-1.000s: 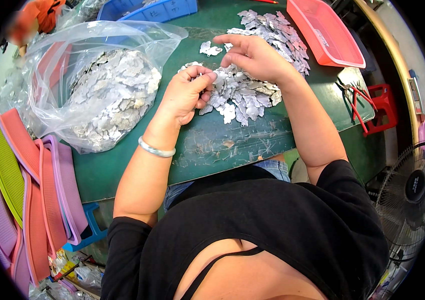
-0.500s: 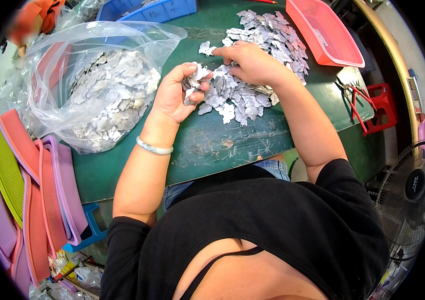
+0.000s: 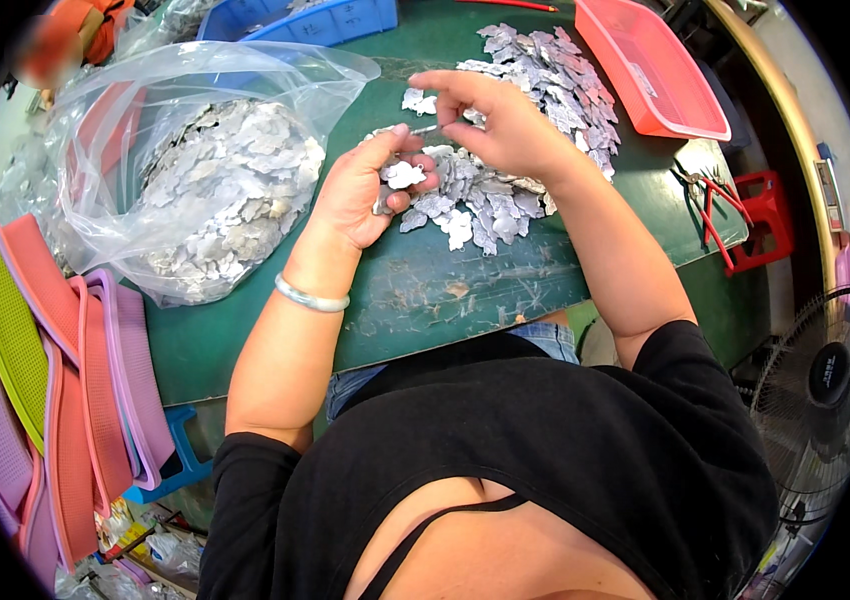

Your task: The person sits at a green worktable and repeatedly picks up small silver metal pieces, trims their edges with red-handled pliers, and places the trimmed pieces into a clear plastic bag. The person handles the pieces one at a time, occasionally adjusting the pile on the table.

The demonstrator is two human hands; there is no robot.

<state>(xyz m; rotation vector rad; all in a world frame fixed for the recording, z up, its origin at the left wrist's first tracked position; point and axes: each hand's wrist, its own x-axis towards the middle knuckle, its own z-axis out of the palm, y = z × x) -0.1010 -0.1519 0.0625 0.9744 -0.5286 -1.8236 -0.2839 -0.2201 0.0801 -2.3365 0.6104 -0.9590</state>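
Head view: over the last half second the right hand [image 3: 505, 118] has lifted off the near pile [image 3: 490, 205] and now seems to pinch the right end of a slim piece [image 3: 426, 129], which suggests handling has passed from gathering to fingertip work. The left hand [image 3: 353, 190] is curled around several pieces [image 3: 404, 176], thumb near the slim one's left end. That piece hangs between both hands above the table [image 3: 445, 285], nearly edge-on, long axis roughly left-right; which end is its front cannot be told.
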